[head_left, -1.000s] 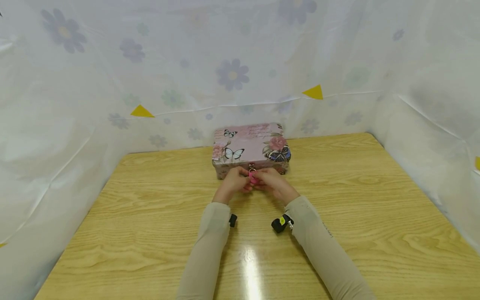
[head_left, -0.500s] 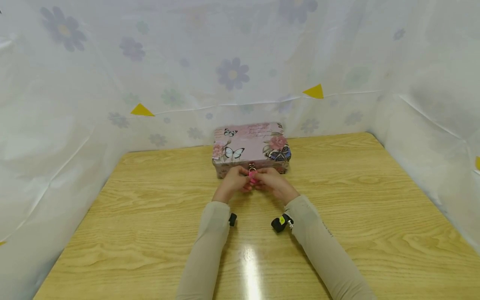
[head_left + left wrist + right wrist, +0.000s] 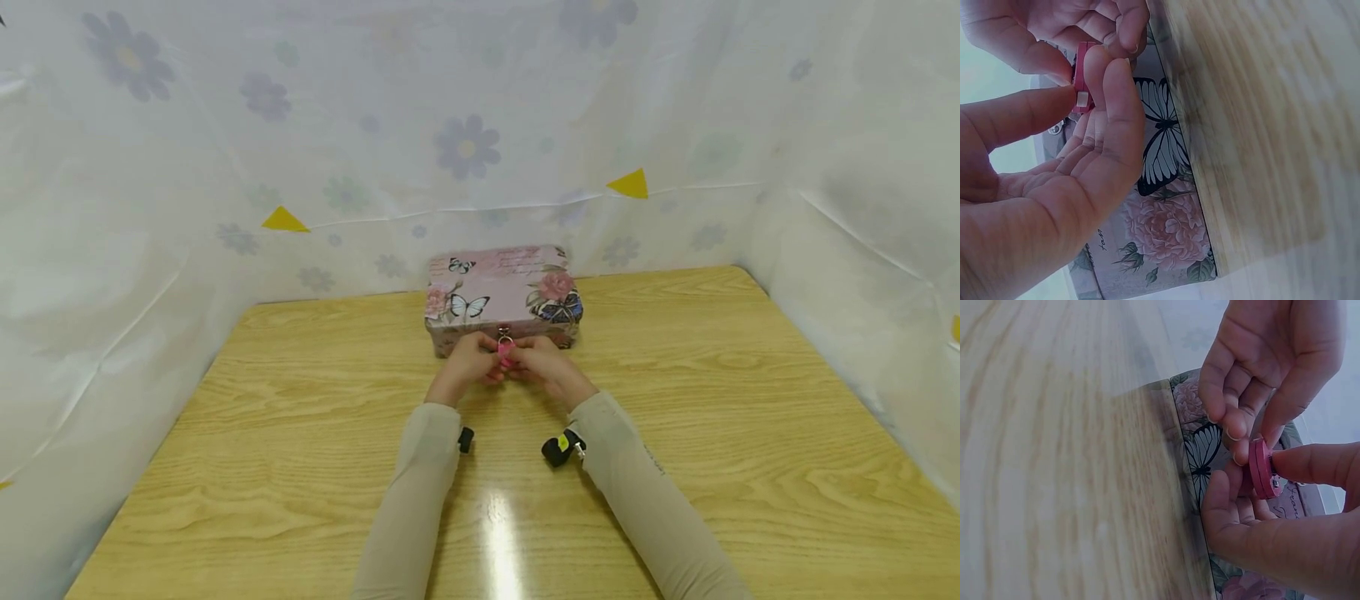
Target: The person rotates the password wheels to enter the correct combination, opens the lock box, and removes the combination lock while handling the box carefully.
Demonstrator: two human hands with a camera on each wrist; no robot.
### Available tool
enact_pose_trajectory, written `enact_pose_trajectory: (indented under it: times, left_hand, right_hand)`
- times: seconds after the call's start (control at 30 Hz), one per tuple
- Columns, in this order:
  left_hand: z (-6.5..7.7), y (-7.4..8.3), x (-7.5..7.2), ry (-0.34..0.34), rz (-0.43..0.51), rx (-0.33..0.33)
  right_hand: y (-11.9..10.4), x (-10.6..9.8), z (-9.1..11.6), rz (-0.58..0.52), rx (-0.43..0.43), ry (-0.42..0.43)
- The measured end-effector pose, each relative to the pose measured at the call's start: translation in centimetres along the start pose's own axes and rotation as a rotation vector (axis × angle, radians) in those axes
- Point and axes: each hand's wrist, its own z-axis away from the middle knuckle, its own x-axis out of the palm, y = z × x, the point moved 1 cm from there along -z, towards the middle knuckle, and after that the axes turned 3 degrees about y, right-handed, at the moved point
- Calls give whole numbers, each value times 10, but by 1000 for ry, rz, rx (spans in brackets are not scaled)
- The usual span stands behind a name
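A pink padlock [image 3: 505, 353] hangs by its metal shackle at the clasp [image 3: 504, 331] on the front of a pink box [image 3: 495, 287] with butterflies and roses. My left hand [image 3: 467, 362] pinches the padlock from the left between thumb and fingers. From the right, my right hand [image 3: 551, 367] also pinches it, its thumb on the face. In the right wrist view the padlock [image 3: 1262, 469] is seen edge-on, with small dark parts and a bit of metal on its side. The left wrist view shows the padlock [image 3: 1082, 78] between the thumbs and curled fingers of both hands. The box lid is down.
The box stands at the far edge of a wood-grain table [image 3: 300, 433], close to a white flowered curtain [image 3: 375, 125]. White sheeting also hangs at left and right. Yellow triangles [image 3: 285, 220] mark the back curtain. A black strap [image 3: 558, 450] sits at the right wrist.
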Motion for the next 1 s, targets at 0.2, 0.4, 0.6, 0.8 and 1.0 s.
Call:
enact_pose_trajectory:
  times: [0.2,0.4,0.6,0.8,1.0]
  left_hand:
    - [6,4,1,11,-4,-15]
    - [8,6,1,-3,4,-24]
    - [7,5,1,-1,2,-23]
    - [7,5,1,2,1,-11]
    - [8,6,1,3,3,-10]
  right_hand:
    - [1,0,0,-5,2,-3]
    - [-1,0,1,-13,5,0]
    - [0,-1,3,-30,-17,-5]
    - [2,-3,-1,-32,-24,-16]
    - [2,-5,-2,6,-14,-23]
